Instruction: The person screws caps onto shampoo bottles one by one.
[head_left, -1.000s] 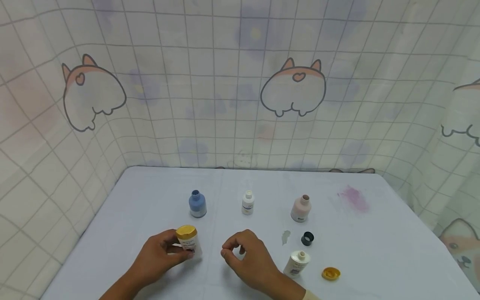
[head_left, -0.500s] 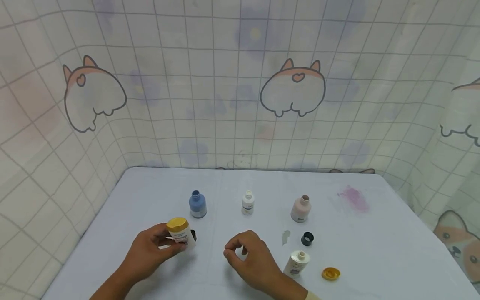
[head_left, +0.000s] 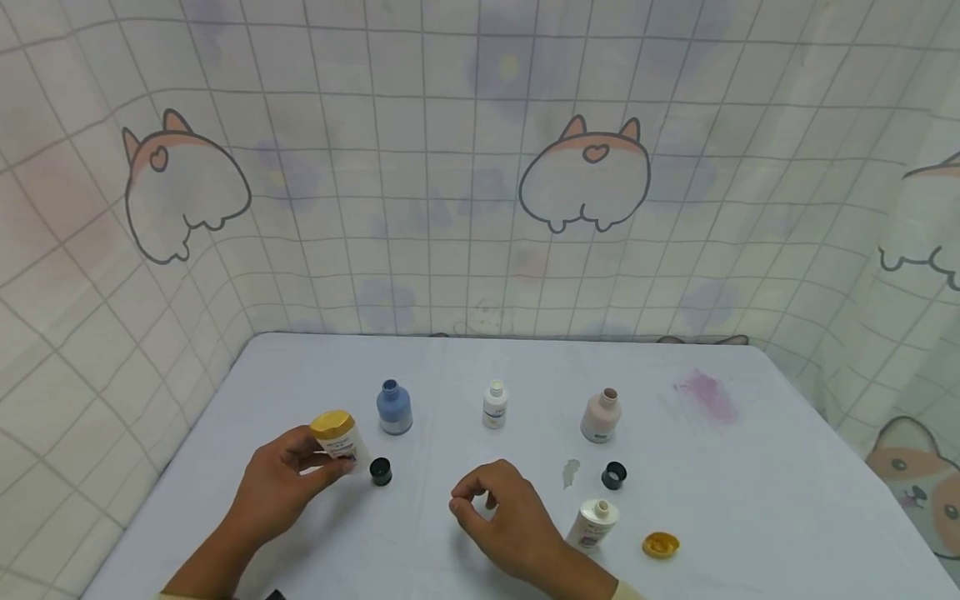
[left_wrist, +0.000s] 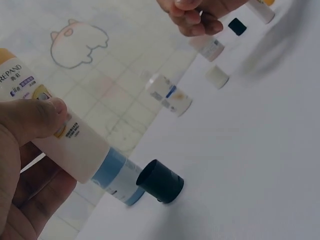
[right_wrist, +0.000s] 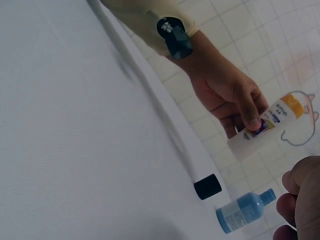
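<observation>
My left hand point(head_left: 272, 482) grips a white bottle with a yellow cap point(head_left: 335, 437) between thumb and fingers, tilted and raised above the table. Close by its lower end stands a black cap point(head_left: 381, 472), and behind that an uncapped blue bottle point(head_left: 394, 408). My right hand point(head_left: 504, 518) hovers over the table with loosely curled fingers, thumb near the index finger. Nothing shows between them in the head view. Beside the right wrist is a small uncapped white bottle point(head_left: 594, 525), partly hidden by the arm. A white cap point(left_wrist: 217, 77) appears in the left wrist view.
Farther back stand another white bottle point(head_left: 494, 406) and a pale pink bottle point(head_left: 602, 415), both uncapped. A second black cap point(head_left: 613, 476) and a yellow cap point(head_left: 661, 545) lie right of the right hand. The white table point(head_left: 750, 467) has a pink stain point(head_left: 708, 395) and a grey mark point(head_left: 571, 473).
My left hand has carried the yellow-capped bottle left and away from me, uncovering the black cap that it hid. The right hand has barely shifted.
</observation>
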